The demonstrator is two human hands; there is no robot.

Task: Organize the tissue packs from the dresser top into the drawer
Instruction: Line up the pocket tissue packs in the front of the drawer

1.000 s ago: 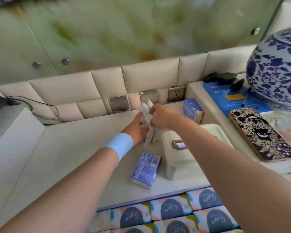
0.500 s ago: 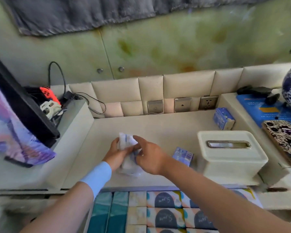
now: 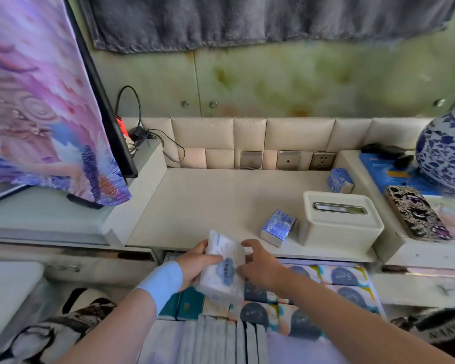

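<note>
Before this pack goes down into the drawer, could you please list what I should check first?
1. Grip: left hand and right hand both hold the white pack: ok.
2. Position: white pack is above the stored packs: ok.
3. Free slot underneath: hidden by pack and hands: cannot tell.
4. Dresser top emptied: near blue pack and far blue pack lie there: not ok.
5. Tissue box apart from the hands: ok.

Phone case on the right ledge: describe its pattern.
The phone case shows dark cartoon monster faces on a pale ground; head view.
</note>
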